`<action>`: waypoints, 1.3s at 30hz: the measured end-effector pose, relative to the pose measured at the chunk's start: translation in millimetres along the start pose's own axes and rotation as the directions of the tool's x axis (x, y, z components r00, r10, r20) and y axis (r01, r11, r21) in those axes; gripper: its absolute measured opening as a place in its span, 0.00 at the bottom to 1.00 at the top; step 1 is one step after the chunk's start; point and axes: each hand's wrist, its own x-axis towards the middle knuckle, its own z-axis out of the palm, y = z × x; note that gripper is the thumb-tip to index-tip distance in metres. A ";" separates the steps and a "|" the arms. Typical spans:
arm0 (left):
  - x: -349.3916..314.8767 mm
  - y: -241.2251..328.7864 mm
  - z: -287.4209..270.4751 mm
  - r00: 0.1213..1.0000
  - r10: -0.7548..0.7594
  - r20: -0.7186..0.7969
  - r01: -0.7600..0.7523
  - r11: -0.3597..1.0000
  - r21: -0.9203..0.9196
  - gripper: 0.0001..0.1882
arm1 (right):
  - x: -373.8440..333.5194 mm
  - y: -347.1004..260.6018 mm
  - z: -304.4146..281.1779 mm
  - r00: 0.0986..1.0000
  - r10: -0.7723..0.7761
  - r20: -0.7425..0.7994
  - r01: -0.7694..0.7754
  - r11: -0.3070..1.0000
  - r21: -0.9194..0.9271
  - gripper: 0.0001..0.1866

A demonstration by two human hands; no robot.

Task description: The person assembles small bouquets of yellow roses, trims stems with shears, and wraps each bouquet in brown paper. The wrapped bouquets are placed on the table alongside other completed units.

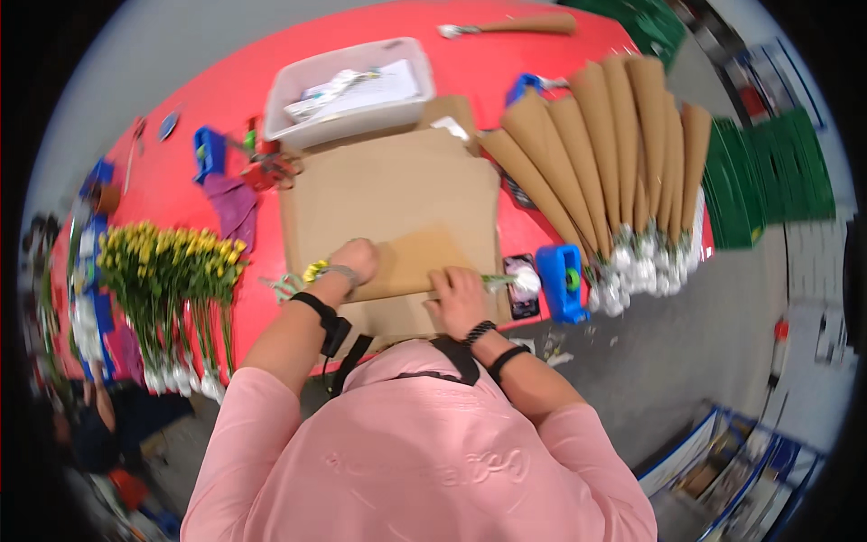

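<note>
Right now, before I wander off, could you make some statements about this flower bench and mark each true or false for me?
1. The person's bare left hand and bare right hand are both over brown paper sheets. True.
2. The bunches of yellow flowers with green stems lie to the right of the sheets. False: the bunches lie to the left.
3. Long brown paper cones are fanned out on the right. True.
4. The pale rectangular plastic tub is empty. False: the tub holds white papers.
5. A blue plastic holder with a green centre stands left of the left hand. False: that holder is right of the right hand.
</note>
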 end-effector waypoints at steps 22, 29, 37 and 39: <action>-46.9 72.7 -9.7 0.900 0.224 0.375 -0.348 0.887 0.305 0.31 | 23.3 6.1 19.1 0.801 0.125 0.585 -0.149 0.989 -0.008 0.21; -54.9 73.6 19.6 0.896 0.286 0.340 -0.384 0.883 0.269 0.28 | -4.9 -4.3 6.1 0.939 0.083 0.334 -0.073 0.996 -0.041 0.08; -77.7 81.7 33.2 0.841 0.410 0.353 -0.507 0.825 0.251 0.26 | -9.4 -7.2 -11.2 0.610 0.159 0.776 -0.281 0.959 0.024 0.19; -73.1 91.4 31.0 0.824 0.342 0.451 -0.480 0.846 0.235 0.26 | -20.3 -9.6 -10.9 0.655 0.169 0.736 -0.276 0.961 0.025 0.22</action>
